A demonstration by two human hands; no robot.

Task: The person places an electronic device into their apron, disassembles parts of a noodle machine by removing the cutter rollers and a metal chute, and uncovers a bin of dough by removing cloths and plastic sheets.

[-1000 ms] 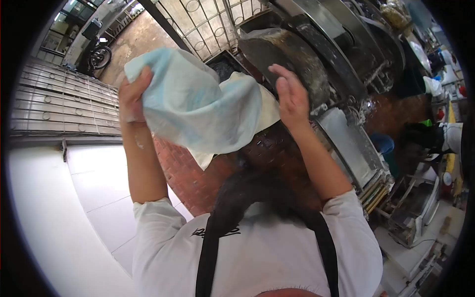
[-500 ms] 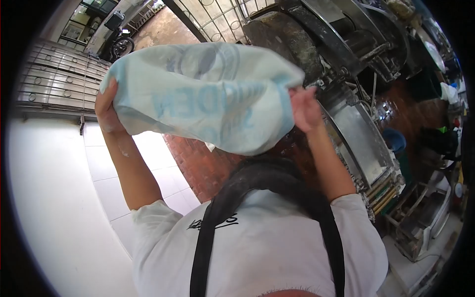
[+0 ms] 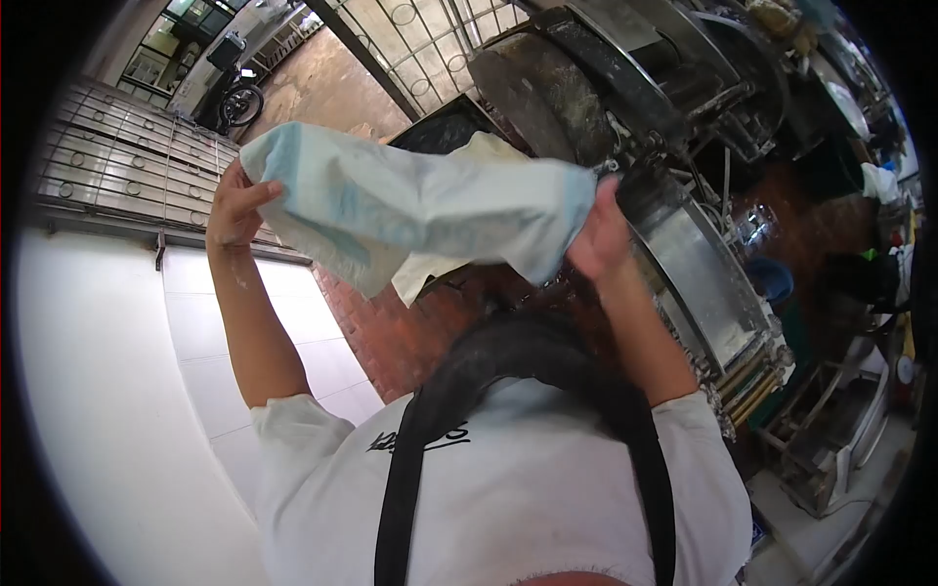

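A white cloth with pale blue print (image 3: 420, 200), which looks like an opened flour sack, is stretched in the air between my hands. My left hand (image 3: 237, 207) pinches its left end, thumb on the near side. At the other end my right hand (image 3: 601, 239) is closed on the cloth's edge, slightly blurred, with some fingers hidden. Below the cloth lies a cream-coloured cloth (image 3: 430, 269), partly covered from view, over something dark with a black edge (image 3: 454, 122).
A large, worn metal machine (image 3: 625, 88) stands ahead to the right, with a metal tray (image 3: 718, 278) beside it. A blue bucket (image 3: 772, 280) is further right. White wall (image 3: 98, 352) and barred gate (image 3: 127, 161) are on the left. A motorcycle (image 3: 237, 98) stands outside.
The cloth has gone from spread and billowing, with mirrored lettering showing, to lower and folded over. Both hands have come down a little, uncovering the cream cloth beneath.
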